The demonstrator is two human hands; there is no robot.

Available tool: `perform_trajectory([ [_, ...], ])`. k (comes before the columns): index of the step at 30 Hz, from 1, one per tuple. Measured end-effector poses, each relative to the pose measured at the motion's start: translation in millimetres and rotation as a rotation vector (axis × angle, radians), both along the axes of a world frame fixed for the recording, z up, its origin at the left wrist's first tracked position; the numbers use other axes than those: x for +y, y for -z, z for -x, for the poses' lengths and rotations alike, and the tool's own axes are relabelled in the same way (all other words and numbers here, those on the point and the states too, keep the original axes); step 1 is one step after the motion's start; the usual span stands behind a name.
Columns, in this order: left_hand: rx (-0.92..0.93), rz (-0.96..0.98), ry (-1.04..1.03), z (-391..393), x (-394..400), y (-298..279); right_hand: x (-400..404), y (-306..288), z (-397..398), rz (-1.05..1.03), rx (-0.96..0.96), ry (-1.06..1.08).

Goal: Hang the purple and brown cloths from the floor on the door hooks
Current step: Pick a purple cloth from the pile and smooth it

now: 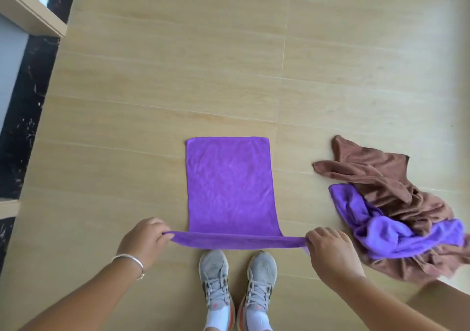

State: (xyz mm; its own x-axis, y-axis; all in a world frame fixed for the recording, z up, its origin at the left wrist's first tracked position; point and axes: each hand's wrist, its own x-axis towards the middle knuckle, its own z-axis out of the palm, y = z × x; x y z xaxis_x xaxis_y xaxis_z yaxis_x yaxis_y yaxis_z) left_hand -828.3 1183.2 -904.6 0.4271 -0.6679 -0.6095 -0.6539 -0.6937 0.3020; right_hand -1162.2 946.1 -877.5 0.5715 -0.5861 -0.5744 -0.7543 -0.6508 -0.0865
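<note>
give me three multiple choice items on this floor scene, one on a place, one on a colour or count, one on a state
1. Where is the crumpled pile of cloths relative to the flat purple cloth?
A. to its right
B. to its left
C. on top of it

2. How many purple cloths are visible?
A. one
B. two
C. four

3. How is the flat purple cloth held?
A. the left hand and right hand each pinch a near corner
B. by one hand only
C. untouched

Answers:
1 A, the pile lies right of the flat cloth.
2 B, one lies flat and one is tangled in the pile with the brown cloth.
3 A, both hands pinch the near edge's ends.
</note>
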Motion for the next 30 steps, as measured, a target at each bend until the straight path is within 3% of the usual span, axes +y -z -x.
perform_trajectory([
  [6,0.048,0.126,-0.424,-17.8,-33.1,71.5,-30.8,59.9,-41.1,-0.153,-0.206,0.597],
  [12,0.090,0.275,-0.684,-75.7,-82.5,160.1,-89.5,149.6,-104.8,-0.112,-0.369,0.770],
  [20,-0.113,0.323,-0.490,-148.4,-152.0,294.4,-159.0,301.7,-181.6,0.009,-0.402,0.749],
  [24,-0.294,0.493,-0.327,-163.2,-176.5,342.4,-191.6,355.0,-197.5,0.168,-0.363,0.620],
  [28,-0.374,0.610,-0.372,-158.3,-180.1,352.0,-197.8,361.5,-195.8,0.280,-0.577,0.514],
  [30,-0.427,0.703,-0.246,-134.9,-173.8,343.5,-177.9,352.5,-189.1,0.270,-0.717,0.299],
])
